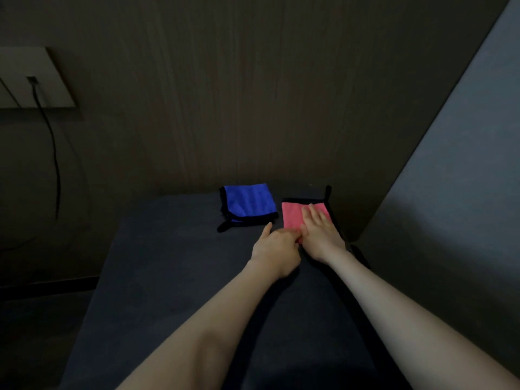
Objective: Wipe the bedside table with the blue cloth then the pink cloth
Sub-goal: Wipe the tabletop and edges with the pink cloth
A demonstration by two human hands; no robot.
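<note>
A folded blue cloth with black trim lies at the back of the dark bedside table. Right of it lies a folded pink cloth, also black-edged, with a loop at its far corner. My right hand rests flat on the pink cloth, fingers straight. My left hand sits at the pink cloth's near left corner, index finger pointing toward the blue cloth, the other fingers curled at the pink edge; whether they pinch it is unclear.
A dark wood-panelled wall rises behind the table. A wall socket plate at the upper left has a black cable hanging from it. A grey padded surface borders the table on the right.
</note>
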